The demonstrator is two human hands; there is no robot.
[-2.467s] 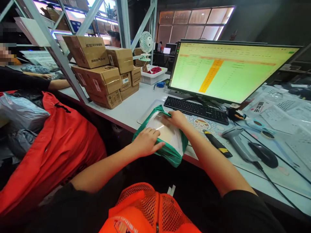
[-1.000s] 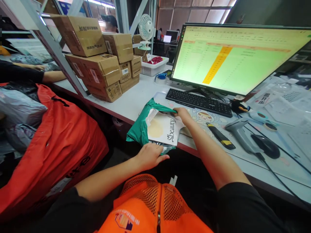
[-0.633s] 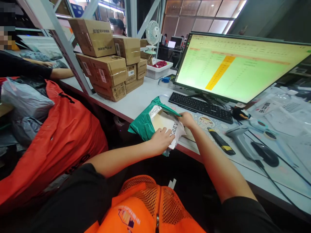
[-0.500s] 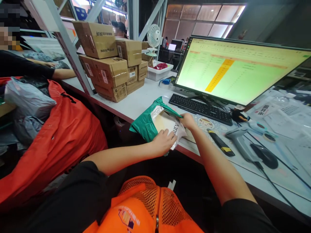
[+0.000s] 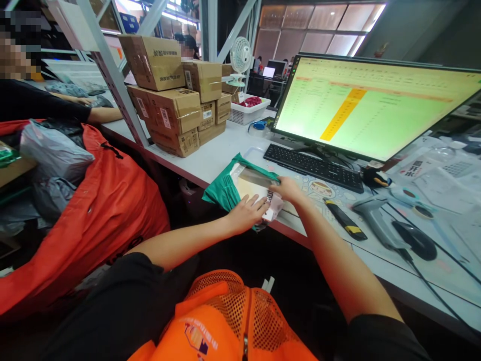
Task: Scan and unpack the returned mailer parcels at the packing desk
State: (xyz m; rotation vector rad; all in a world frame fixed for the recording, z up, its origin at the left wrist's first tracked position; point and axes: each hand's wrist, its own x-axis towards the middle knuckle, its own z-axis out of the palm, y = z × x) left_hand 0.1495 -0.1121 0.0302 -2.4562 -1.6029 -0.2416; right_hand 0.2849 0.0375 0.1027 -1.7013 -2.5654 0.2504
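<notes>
A green plastic mailer bag (image 5: 222,189) lies at the table's front edge with its mouth spread open. Partly inside it is a white package (image 5: 246,186) with dark lettering, in clear or pale wrapping. My left hand (image 5: 246,214) lies over the near side of the package, fingers stretched across it. At the bag's right end, my right hand (image 5: 287,190) has its fingers closed on the green edge. The right fingertips are partly hidden by the bag and package.
Stacked cardboard boxes (image 5: 169,110) stand at the back left. A monitor (image 5: 376,105) and keyboard (image 5: 311,168) are behind the bag. A black-yellow cutter (image 5: 344,219), scanner (image 5: 379,220) and mouse (image 5: 415,239) lie right. A red sack (image 5: 124,200) bulges left, near another person's arm (image 5: 107,114).
The bag's mouth is wider, showing more of the package. My left fingers have spread and flattened over it. My right hand has shifted slightly along the bag's edge.
</notes>
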